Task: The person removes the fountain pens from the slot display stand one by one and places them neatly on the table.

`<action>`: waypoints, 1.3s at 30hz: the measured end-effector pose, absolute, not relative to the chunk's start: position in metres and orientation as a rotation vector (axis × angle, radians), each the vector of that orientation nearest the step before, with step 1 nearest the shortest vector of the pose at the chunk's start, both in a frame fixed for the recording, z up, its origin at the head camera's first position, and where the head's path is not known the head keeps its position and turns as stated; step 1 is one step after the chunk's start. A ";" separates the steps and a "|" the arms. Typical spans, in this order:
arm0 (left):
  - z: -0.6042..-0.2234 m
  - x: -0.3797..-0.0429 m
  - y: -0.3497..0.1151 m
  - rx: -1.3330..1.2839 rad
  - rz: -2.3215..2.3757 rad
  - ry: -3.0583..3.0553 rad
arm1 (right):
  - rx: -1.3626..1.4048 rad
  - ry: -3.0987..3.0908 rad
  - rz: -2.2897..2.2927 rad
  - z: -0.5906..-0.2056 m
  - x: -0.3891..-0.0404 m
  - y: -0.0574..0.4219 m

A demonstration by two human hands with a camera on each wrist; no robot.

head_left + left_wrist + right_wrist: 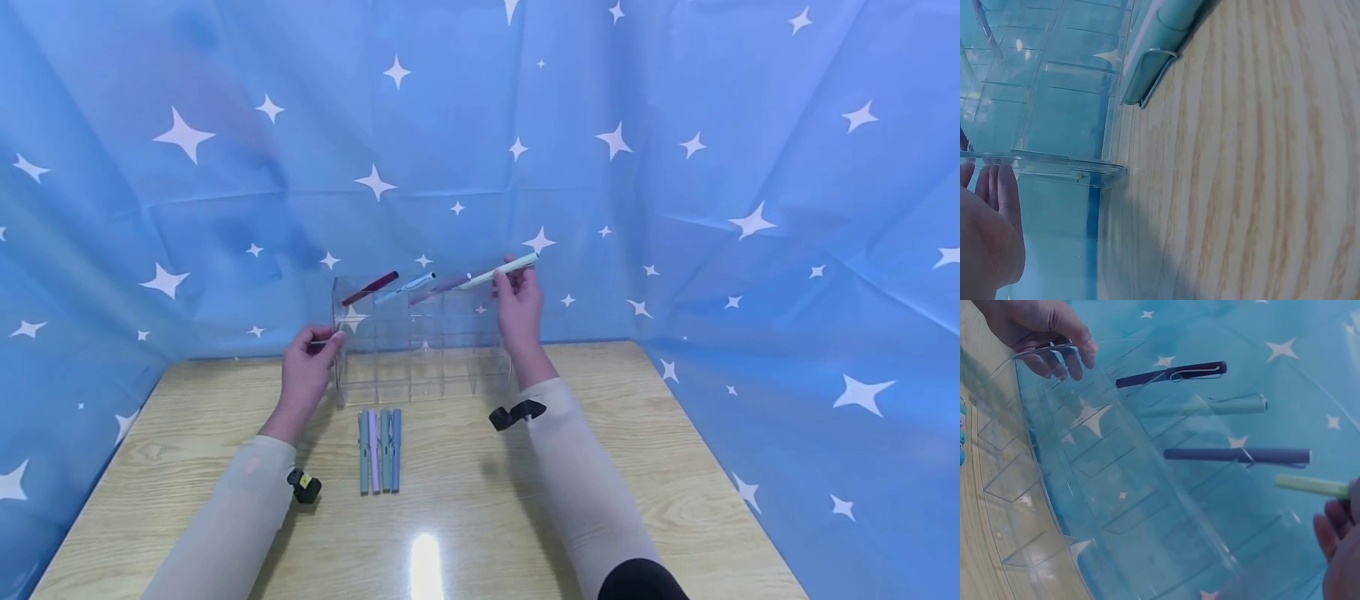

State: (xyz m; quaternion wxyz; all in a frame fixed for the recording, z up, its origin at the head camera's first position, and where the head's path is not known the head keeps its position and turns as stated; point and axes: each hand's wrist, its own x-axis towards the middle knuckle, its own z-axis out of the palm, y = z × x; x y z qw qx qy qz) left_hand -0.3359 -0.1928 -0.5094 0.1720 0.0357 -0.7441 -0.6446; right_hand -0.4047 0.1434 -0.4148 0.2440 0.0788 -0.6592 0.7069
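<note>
A clear plastic pen rack (427,392) with tiered compartments stands at the back of the table. My left hand (306,371) grips its left side panel, with the thumb and fingers on opposite faces in the right wrist view. My right hand (521,312) pinches a light green pen (517,265) over the rack's upper right part, the pen tilted with its far end up. Leaning in the top tier, left to right, are a dark red pen (370,288), a light blue pen (405,287) and a purple pen (1272,455).
Several capped pens (395,450), blue-green, lilac and blue, lie side by side on the wooden table (480,500) in front of the rack. A blue curtain with white stars (450,125) hangs right behind the rack and along both sides.
</note>
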 end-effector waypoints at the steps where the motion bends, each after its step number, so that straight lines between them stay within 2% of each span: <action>1: -0.509 -0.336 -0.193 0.094 -1.830 -2.107 | 0.218 -1.796 1.929 -0.414 -0.403 0.145; 14: -0.510 -0.336 -0.193 0.085 -1.833 -2.111 | 0.375 -1.780 2.184 -0.426 -0.381 0.155; 39: -0.511 -0.337 -0.194 0.100 -1.819 -2.109 | 0.577 -1.992 2.186 -0.447 -0.341 0.151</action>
